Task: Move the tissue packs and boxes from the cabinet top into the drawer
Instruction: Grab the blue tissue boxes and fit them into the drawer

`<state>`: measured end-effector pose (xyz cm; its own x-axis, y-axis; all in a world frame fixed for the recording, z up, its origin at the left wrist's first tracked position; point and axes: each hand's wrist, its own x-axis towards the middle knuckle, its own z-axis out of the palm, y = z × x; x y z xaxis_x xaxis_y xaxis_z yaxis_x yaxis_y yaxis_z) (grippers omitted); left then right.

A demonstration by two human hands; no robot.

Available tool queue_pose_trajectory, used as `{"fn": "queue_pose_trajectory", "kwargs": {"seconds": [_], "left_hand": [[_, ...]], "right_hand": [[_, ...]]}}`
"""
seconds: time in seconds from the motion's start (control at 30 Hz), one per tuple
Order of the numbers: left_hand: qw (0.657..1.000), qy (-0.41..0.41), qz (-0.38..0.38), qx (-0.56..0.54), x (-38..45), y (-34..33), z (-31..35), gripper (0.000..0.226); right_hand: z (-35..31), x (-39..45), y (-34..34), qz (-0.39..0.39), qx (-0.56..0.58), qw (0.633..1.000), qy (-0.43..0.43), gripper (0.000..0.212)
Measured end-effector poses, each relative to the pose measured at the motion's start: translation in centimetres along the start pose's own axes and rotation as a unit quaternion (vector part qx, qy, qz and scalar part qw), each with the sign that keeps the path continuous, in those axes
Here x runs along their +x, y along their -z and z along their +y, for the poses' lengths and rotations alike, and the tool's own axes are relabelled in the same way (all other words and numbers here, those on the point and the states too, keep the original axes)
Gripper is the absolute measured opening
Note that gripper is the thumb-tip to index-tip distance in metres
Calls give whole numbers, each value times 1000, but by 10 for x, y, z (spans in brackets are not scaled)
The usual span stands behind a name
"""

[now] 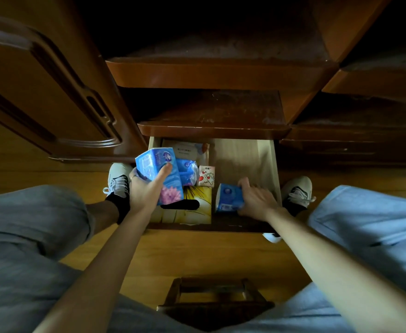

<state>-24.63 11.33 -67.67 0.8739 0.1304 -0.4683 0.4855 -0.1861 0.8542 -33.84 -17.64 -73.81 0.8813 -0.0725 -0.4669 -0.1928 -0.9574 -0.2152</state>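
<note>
I sit low with the open drawer (268,162) pulled out between my knees, its pale wooden walls showing below the dark brown cabinet (211,75) shelves. My left hand (146,186) has its grip closed around a tall blue tissue pack (158,171) with pink flowers printed at its lower end; my thumb lies across its front face and my fingers wrap its left edge, holding it tilted above the left part of the drawer. My right hand (257,199) keeps a narrow grip on a small blue tissue pack (228,198), fingers curled over its right side, down inside the drawer near the right wall; whether the pack touches the drawer floor I cannot tell. Under my left hand a yellow tissue box (194,207) lies flat at the front of the drawer, its dark oval slot facing up. Behind it stands a small white pack with a cartoon cat (206,176), and just beside that, to the left, another blue pack (186,173) in crinkled wrap. At the back left of the drawer lies a pale flat box (185,150) with small print I cannot read. My shoes (118,179) rest on the wooden floor (209,255) either side of the drawer, and a small wooden stool (215,299) shows below me.
</note>
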Motion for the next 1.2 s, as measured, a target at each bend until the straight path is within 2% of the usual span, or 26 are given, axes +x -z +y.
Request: {"fn": "queue_pose_trajectory", "kwargs": {"seconds": [0.03, 0.07, 0.13, 0.2, 0.23, 0.3, 0.37, 0.47, 0.57, 0.63, 0.7, 0.77, 0.83, 0.87, 0.93, 1.0, 1.07, 1.13, 1.2], "left_hand": [[1000, -5, -2, 4, -1, -1, 1, 92], [1000, -11, -3, 7, -2, -2, 1, 96], [1000, -26, -3, 11, -5, -4, 2, 102], [999, -33, -2, 11, -8, -7, 3, 109], [999, -32, -3, 11, -8, -9, 4, 112], [999, -29, -8, 20, -9, -10, 4, 117], [998, -36, -11, 42, -11, -10, 1, 117], [994, -41, -20, 98, -15, -9, -5, 121], [988, -50, -37, 145, -16, -14, -11, 121], [982, -61, -45, 173, -14, -21, -14, 118], [978, -67, -47, 191, -14, -31, -16, 112], [977, -70, -55, 196, -14, -40, -20, 103], [974, -73, -69, 203, -16, -46, -24, 97], [973, -73, -78, 204, -18, -48, -26, 94], [972, -69, -97, 201, -22, -52, -28, 93], [966, -74, -111, 219, -23, -56, -34, 96], [953, -93, -133, 257, -27, -62, -35, 97], [937, -99, -144, 301, -32, -72, -36, 110], [922, -109, -138, 345, -37, -85, -36, 116]], "right_hand": [[1, -5, 1, 34, -24, 999, 17, 75], [3, -8, 2, 31, -40, 998, 44, 75], [7, -14, 1, -44, -37, 995, 76, 60], [11, -16, 2, -84, 5, 995, 50, 42], [12, -15, 2, -73, 17, 997, 36, 46], [12, -12, 4, -57, -10, 998, 31, 75], [11, -9, 2, -96, -47, 994, 31, 98], [4, -4, -6, -142, -76, 987, 26, 107], [-6, 5, -5, -92, -109, 990, -8, 119], [-4, 10, 1, -48, -130, 988, -70, 112], [0, 7, 3, -25, -165, 978, -126, 95], [0, 4, 1, 8, -211, 971, -115, 79], [-5, 8, -3, 49, -237, 968, -58, 81], [-7, 12, -5, 41, -238, 970, -40, 87], [-6, 17, -8, -29, -201, 979, -27, 94], [1, 18, -14, -76, -189, 979, -13, 87], [7, 17, -14, -73, -201, 977, -1, 77], [7, 19, -10, -68, -208, 976, -1, 67], [7, 19, -8, -43, -169, 985, -9, 53]]}}
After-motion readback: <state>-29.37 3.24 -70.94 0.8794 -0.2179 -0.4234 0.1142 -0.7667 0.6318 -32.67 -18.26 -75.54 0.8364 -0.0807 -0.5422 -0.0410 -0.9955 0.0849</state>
